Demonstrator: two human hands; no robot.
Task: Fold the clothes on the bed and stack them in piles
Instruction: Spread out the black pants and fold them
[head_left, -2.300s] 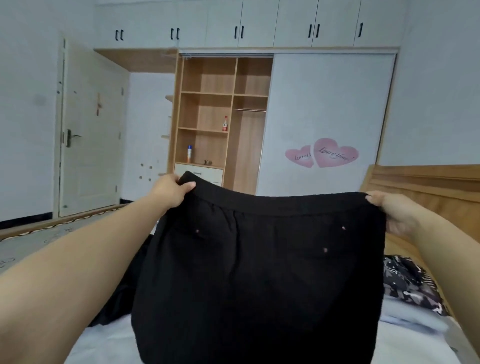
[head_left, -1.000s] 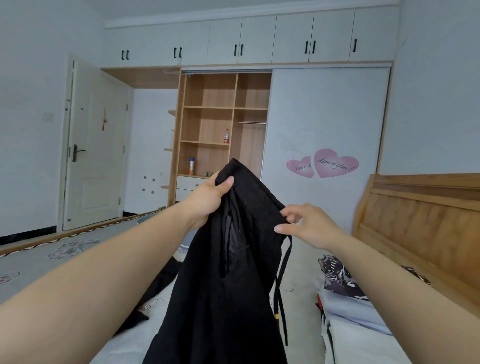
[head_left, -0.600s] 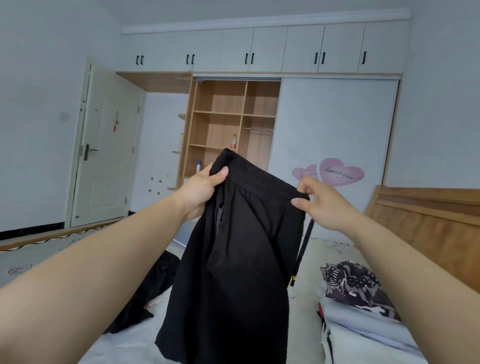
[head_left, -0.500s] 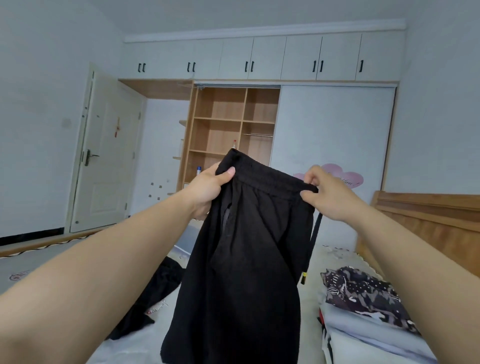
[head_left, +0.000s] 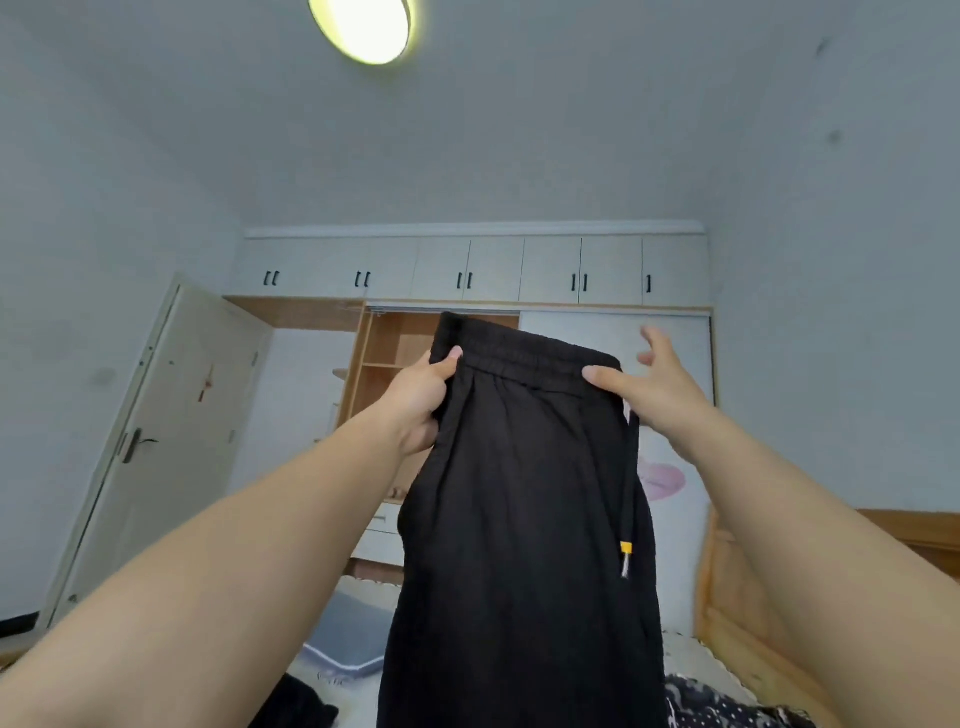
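Up in front of the wardrobe, a pair of black woven trousers with an elastic waistband (head_left: 519, 493) is hanging folded lengthwise, its waistband level with the hands and its legs dropping out of sight at the near edge. The left hand (head_left: 418, 400) is gripping the left end of the waistband, thumb lying across the front of the cloth and fingers curled behind it. The right hand (head_left: 649, 384) is pinching the right end: its thumb is pressing the front of the band, while the other fingers are spreading out behind, and it is hard to tell how many of them are touching the cloth. A black drawstring with a yellow and white tip (head_left: 627, 556) is dangling down the right edge of the trousers. Far behind, the white and wood-toned wardrobe (head_left: 613, 270) is filling the back wall, with a cream door (head_left: 171, 441) standing open at the left. A round ceiling lamp (head_left: 363, 26) is glowing overhead. At the near right, a dark patterned garment (head_left: 717, 706) is lying beside the wooden headboard (head_left: 737, 613).
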